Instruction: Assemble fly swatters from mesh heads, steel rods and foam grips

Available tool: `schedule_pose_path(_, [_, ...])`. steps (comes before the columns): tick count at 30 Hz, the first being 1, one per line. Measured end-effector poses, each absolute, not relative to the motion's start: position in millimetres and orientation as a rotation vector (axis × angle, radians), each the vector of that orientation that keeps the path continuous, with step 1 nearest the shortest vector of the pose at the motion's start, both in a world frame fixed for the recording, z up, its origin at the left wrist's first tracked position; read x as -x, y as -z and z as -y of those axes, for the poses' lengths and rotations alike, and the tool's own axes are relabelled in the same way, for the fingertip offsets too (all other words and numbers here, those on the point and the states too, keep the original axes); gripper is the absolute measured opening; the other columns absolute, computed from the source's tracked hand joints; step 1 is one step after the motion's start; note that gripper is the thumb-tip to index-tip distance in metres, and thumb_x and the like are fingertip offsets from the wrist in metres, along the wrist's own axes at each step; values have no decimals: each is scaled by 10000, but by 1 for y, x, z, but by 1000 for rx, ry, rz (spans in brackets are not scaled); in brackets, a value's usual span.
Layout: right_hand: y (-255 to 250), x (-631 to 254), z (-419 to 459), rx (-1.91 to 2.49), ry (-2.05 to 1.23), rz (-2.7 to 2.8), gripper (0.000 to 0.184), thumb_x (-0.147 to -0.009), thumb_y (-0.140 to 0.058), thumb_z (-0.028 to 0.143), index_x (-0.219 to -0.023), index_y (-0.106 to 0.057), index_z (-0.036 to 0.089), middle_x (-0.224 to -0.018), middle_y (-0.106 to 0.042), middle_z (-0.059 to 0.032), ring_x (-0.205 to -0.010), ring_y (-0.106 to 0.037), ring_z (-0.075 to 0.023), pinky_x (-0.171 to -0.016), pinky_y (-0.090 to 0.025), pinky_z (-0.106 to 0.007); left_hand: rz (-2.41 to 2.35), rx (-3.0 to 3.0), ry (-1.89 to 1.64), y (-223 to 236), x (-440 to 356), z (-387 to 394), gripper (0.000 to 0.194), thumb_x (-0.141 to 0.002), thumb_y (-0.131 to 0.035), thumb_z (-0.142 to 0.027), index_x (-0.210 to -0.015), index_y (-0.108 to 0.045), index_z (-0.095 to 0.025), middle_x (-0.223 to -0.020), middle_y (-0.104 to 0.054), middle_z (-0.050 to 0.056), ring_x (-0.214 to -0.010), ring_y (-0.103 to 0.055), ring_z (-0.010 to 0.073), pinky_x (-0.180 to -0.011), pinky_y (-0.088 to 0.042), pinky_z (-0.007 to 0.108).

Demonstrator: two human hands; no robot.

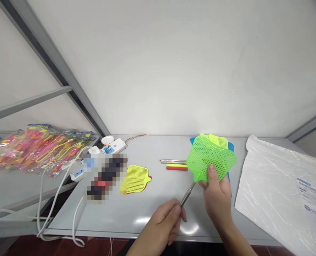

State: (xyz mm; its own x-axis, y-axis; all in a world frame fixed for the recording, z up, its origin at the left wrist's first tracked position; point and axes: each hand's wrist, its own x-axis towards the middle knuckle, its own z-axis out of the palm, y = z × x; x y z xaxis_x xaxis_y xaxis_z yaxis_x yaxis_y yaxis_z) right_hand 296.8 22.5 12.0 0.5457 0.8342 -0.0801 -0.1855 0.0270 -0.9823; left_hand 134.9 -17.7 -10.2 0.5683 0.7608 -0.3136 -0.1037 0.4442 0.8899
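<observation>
Green fly swatter head (211,156) on a telescopic steel handle (187,195), held in both hands

Left to right on the grey table (115,217): a heap of bagged pink-and-yellow plastic pieces (35,149), a white power strip (112,146), a pixelated blur (104,176) hiding whatever lies there, then a yellow mesh swatter head (136,179) over a red one (149,177), no handle showing on either. Two steel rods (173,161) and yellow and red rods (176,168) lie loose beside them. The left hand (164,222), at the near edge, is curled around the handle; the right hand (216,193) pinches the green head at its neck, thumb in front. Beyond it lie a lime head (218,141) and a blue head (230,146), handles unseen; a clear plastic bag (277,188) lies right.
</observation>
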Motion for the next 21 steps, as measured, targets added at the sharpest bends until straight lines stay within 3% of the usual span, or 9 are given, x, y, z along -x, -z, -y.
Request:
schedule_pose_path(4, [-19,-296,-22,1326,-906,665,486,-825,-628,544,-1237,-566,293,-1144,-634,-61,-919,-615,-186,-565,-492,-225,-986,-1156,-597,0,-135,17,376,-972,-382,-524,-854,-504,-189,-616,-351,-67,-525,-299,84,-513,-256,220])
schedule_pose_path(7, [-24,-294,-24,1249,-937,662,385,-824,-629,546,-1065,-605,246,-969,-631,-42,-713,-568,-130,-490,-436,-212,-1106,-1336,-591,-10,-139,18,392,-980,-337,-524,-815,-485,-201,-627,-372,-55,-564,-353,104,-563,-289,232])
schedule_pose_path(10, [-27,-294,-28,1133,-988,734,305,-847,-618,523,-913,-581,227,-795,-550,5,-572,-442,-86,-441,-361,-208,-1286,-1521,-585,-16,-146,19,360,-989,-294,-484,-796,-447,-222,-618,-403,-39,-588,-398,141,-577,-282,261])
schedule_pose_path(14, [-28,-297,-34,1004,-1053,791,239,-880,-614,449,-837,-525,231,-703,-418,46,-551,-349,-76,-447,-310,-206,-1458,-1716,-567,-21,-151,20,280,-983,-294,-397,-794,-423,-236,-628,-460,-14,-600,-429,178,-590,-263,292])
schedule_pose_path(21, [-10,-295,-22,1021,-1263,693,305,-860,-638,440,-760,-453,219,-600,-301,85,-475,-246,-58,-418,-202,-215,-1129,-1349,-592,-25,-151,11,344,-973,-335,-524,-858,-468,-228,-601,-442,-53,-517,-407,116,-497,-318,218])
